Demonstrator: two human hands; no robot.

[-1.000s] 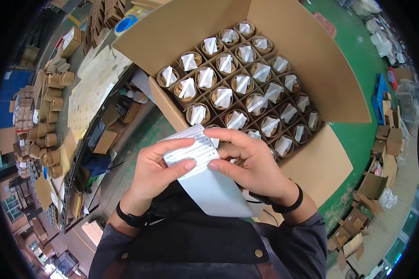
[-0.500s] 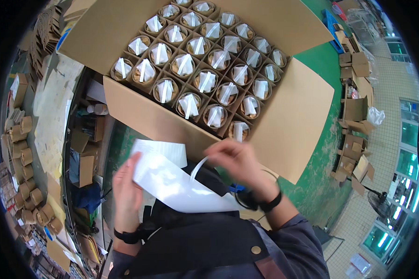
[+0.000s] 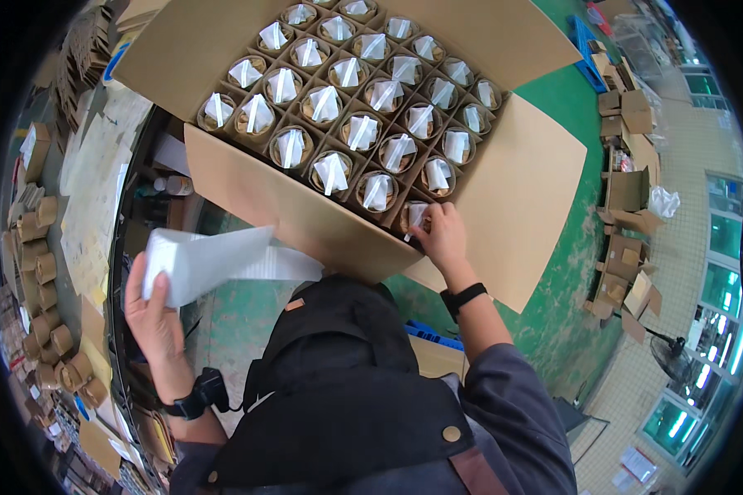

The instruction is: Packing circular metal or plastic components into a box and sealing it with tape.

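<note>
My left hand grips a folded sheet of glossy white sticker strips, thumb on its face, off to the left of the big open carton. Inside the carton, cardboard dividers part rows of round cups, each with a white packet and a narrow white strip across its top. At the nearest corner cell, my right hand has its thumb and fingers closed on a narrow white strip against the cup there. The fingers cover part of that cup and strip.
A long worktable runs along the left, with brown cardboard rings beyond it. Carton flaps spread outward over the green floor. Opened boxes and a fan stand on the right.
My right hand has moved from the sticker sheet, where it pulled up a strip, to the carton's nearest corner cup. My left hand has carried the sheet to the left.
</note>
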